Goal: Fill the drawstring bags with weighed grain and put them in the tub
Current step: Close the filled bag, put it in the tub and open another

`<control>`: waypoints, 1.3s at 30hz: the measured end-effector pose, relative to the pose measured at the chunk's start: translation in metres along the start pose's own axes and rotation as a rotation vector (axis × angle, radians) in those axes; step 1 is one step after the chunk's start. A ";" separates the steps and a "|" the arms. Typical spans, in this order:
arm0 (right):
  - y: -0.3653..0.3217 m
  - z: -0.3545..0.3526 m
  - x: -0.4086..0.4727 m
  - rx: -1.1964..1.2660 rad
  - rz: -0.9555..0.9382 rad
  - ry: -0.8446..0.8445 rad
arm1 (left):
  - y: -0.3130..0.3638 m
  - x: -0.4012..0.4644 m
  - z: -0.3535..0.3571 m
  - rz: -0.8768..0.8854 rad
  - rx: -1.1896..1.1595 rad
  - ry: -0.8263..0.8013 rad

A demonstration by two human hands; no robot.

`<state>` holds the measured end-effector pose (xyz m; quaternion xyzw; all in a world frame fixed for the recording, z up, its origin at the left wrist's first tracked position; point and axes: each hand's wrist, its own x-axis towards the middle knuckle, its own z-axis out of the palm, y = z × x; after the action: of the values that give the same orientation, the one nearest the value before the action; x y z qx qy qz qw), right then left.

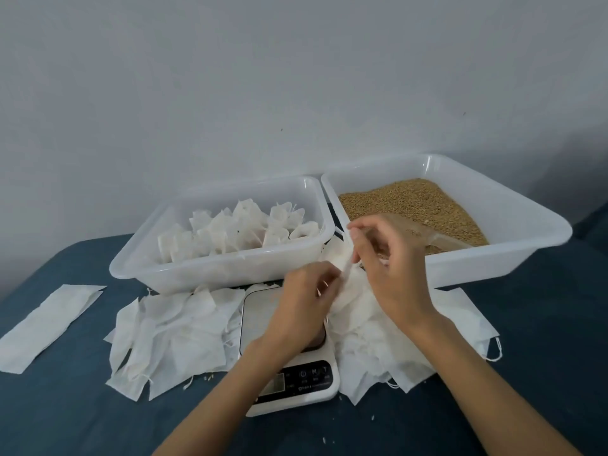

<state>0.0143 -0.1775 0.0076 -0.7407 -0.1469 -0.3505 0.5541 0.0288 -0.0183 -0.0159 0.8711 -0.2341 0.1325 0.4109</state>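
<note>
Together our hands, left hand (pixel 304 291) and right hand (pixel 390 258), pinch one thin white bag (pixel 345 268) above the scale (pixel 289 373). We judge it light, limp and easily torn, best held at its mouth. Behind sit the tub (pixel 217 271) of filled bags and a grain tub (pixel 493 258). Loose bag piles (pixel 171 330) crowd the scale on both sides.

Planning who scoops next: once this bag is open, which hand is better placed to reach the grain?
Probably the right hand: it hovers beside the grain tub. The left hand is over the scale. Both pinch the bag.
</note>
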 end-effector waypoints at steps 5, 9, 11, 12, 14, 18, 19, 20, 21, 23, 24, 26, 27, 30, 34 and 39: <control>0.002 0.023 -0.019 0.045 0.066 -0.196 | -0.026 -0.010 -0.024 -0.224 -0.605 0.143; 0.005 0.036 -0.033 0.121 0.157 -0.293 | -0.034 -0.019 -0.029 -0.246 -0.720 0.120; 0.004 0.038 -0.036 0.163 0.191 -0.300 | -0.033 -0.019 -0.029 -0.250 -0.770 0.118; 0.004 0.039 -0.037 0.187 0.212 -0.300 | -0.032 -0.019 -0.029 -0.256 -0.787 0.114; 0.003 0.039 -0.038 0.216 0.239 -0.296 | -0.032 -0.021 -0.027 -0.273 -0.794 0.107; 0.001 0.040 -0.039 0.151 0.236 -0.257 | -0.031 -0.023 -0.022 -0.284 -0.741 0.096; 0.001 0.040 -0.039 0.141 0.242 -0.245 | -0.031 -0.023 -0.022 -0.275 -0.745 0.085; 0.002 0.039 -0.039 0.136 0.248 -0.227 | -0.031 -0.024 -0.021 -0.263 -0.755 0.072; 0.003 0.039 -0.038 0.132 0.255 -0.207 | -0.031 -0.024 -0.020 -0.256 -0.765 0.064; 0.004 0.038 -0.038 0.134 0.272 -0.173 | -0.031 -0.024 -0.019 -0.268 -0.785 0.062; 0.004 0.038 -0.037 0.141 0.280 -0.165 | -0.030 -0.025 -0.018 -0.274 -0.800 0.060; 0.004 0.036 -0.036 0.145 0.282 -0.166 | -0.029 -0.025 -0.018 -0.265 -0.817 0.047; 0.004 0.036 -0.036 0.137 0.273 -0.171 | -0.029 -0.025 -0.018 -0.255 -0.821 0.042; 0.003 0.037 -0.037 0.118 0.238 -0.204 | -0.029 -0.025 -0.019 -0.252 -0.820 0.050; 0.003 0.038 -0.040 0.132 0.223 -0.252 | -0.030 -0.026 -0.019 -0.268 -0.804 0.073; 0.004 0.035 -0.037 0.137 0.240 -0.212 | -0.030 -0.024 -0.021 -0.270 -0.840 0.089</control>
<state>0.0022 -0.1404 -0.0252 -0.7460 -0.1385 -0.1908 0.6227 0.0234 0.0217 -0.0328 0.6448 -0.1337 0.0081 0.7526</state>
